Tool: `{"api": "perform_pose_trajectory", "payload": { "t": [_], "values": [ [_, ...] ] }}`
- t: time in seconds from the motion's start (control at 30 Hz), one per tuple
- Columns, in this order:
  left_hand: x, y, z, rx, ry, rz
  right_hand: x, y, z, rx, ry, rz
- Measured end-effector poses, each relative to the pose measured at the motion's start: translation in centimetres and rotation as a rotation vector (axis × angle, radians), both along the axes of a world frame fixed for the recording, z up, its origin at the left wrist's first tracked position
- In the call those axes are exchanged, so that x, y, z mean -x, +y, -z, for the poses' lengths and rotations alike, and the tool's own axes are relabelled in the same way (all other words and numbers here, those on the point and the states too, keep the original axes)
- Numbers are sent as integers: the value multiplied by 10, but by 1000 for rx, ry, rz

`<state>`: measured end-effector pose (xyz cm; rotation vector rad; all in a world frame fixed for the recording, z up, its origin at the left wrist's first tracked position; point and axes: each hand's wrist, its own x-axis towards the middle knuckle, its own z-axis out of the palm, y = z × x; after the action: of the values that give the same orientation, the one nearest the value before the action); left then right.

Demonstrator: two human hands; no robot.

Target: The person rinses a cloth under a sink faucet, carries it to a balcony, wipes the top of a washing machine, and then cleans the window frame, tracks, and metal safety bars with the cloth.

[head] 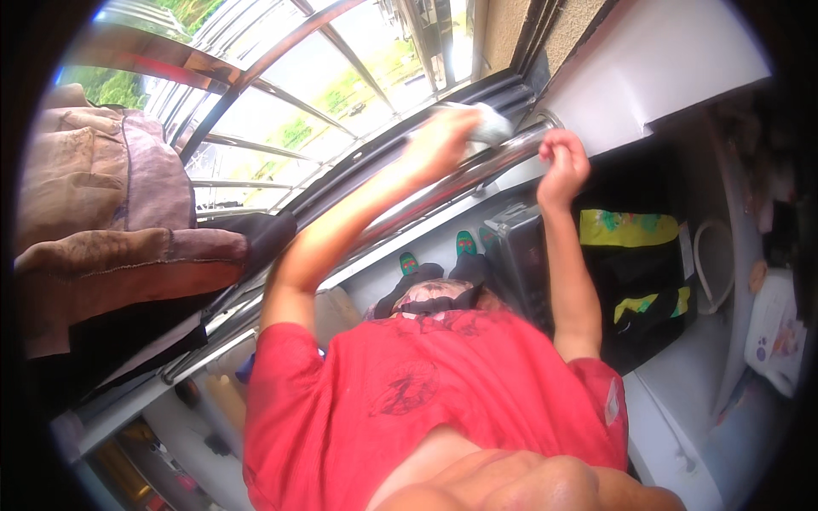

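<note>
My left hand reaches across to the dark window frame and grips a bunched pale cloth. Both are blurred. Just below the cloth runs a shiny metal rail, which meets a white wall at its right end. Beside that end is my right hand, its fingers curled inward. Whether those fingers touch the rail or hold something small is not clear.
Metal window bars stand beyond the frame. Brown, stained fabric hangs over the rail at left. Below are a dark case, black bags with yellow-green patches and my green slippers. A white package sits far right.
</note>
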<state>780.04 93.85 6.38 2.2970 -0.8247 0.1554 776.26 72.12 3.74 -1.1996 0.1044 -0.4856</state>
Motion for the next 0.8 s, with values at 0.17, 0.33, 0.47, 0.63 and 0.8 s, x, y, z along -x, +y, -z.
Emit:
{"api": "perform_pose_trajectory", "payload": {
  "t": [0.17, 0.33, 0.47, 0.63, 0.8],
  "values": [
    [-7, -116, -15, -241, 68, -49, 49, -25, -3, -63, 97, -50],
    [-36, -139, 45, -65, 104, -340, 61, -16, 9, -77, 180, -113],
    [8, -127, 39, -250, -342, -439, 59, -1, 0, -42, 149, -140],
    [55, -73, 69, -290, -402, -562, 57, 51, -11, 14, 45, -335],
    [150, 86, 57, -187, -214, -457, 87, 144, -32, 115, -46, -507]
  ]
}}
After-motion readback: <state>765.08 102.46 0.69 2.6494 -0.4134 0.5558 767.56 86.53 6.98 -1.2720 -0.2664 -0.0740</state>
